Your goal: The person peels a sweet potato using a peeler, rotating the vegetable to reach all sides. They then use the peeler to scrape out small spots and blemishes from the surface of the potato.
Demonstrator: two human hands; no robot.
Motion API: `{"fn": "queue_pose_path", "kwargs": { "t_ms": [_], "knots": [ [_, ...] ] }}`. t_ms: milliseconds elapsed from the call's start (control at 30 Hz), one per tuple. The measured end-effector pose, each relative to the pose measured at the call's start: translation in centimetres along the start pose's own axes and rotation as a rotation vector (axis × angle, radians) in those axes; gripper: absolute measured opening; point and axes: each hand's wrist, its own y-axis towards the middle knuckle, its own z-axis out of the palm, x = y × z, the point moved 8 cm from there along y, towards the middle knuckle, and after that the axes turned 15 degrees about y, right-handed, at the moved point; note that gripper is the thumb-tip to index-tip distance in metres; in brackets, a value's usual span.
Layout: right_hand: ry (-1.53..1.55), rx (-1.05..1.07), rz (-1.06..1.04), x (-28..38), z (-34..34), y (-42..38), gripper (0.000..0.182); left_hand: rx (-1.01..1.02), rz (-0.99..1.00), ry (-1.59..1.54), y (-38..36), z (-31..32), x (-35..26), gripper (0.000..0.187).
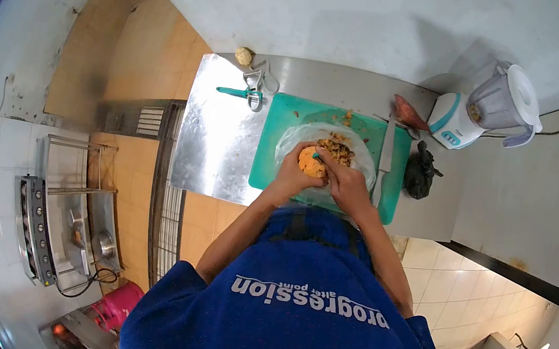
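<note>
My left hand (290, 175) is closed around an orange, round piece of food (310, 162) with a rough surface. My right hand (347, 184) grips a small tool with a green part (317, 156), pressed against the orange food; the rest of the tool is hidden by the fingers. Both hands are over a clear plastic bag (290, 137) holding brown and orange scraps (339, 147). Under the bag lies a green cutting board (275, 119). A large knife (387, 148) rests along the board's right side.
Green-handled peelers (237, 93) and a round pale item (243, 56) lie on the metal table (213, 157) at left. To the right are a reddish tuber (408, 112), a black plastic bag (421, 171) and a blender (503, 100). A stove (33, 230) stands far left.
</note>
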Motion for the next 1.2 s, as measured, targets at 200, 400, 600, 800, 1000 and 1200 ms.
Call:
{"fn": "queue_pose_path", "kwargs": {
  "t_ms": [200, 400, 600, 800, 1000, 1200],
  "knots": [
    [0.015, 0.025, 0.075, -0.4, 0.1, 0.4, 0.055, -0.022, 0.013, 0.02, 0.5, -0.2, 0.4, 0.083],
    [-0.091, -0.049, 0.185, -2.8, -2.0, 0.7, 0.06, 0.024, 0.061, 0.013, 0.4, 0.3, -2.7, 0.084],
    [-0.018, -0.048, -0.067, 1.3, -0.3, 0.0, 0.055, 0.025, -0.012, 0.083, 1.2, -0.2, -0.3, 0.088],
    [-0.045, -0.127, 0.194, -2.3, -1.5, 0.1, 0.055, 0.079, 0.085, 0.021, -0.5, 1.1, -2.5, 0.086],
    [0.039, -0.117, -0.007, 1.3, -1.2, -0.2, 0.051, 0.036, 0.075, 0.021, 0.4, 0.1, -2.8, 0.081],
    [-0.063, -0.066, 0.03, 0.0, -0.6, 0.3, 0.06, 0.018, 0.075, 0.002, 0.6, -0.4, -2.7, 0.084]
  ]
}}
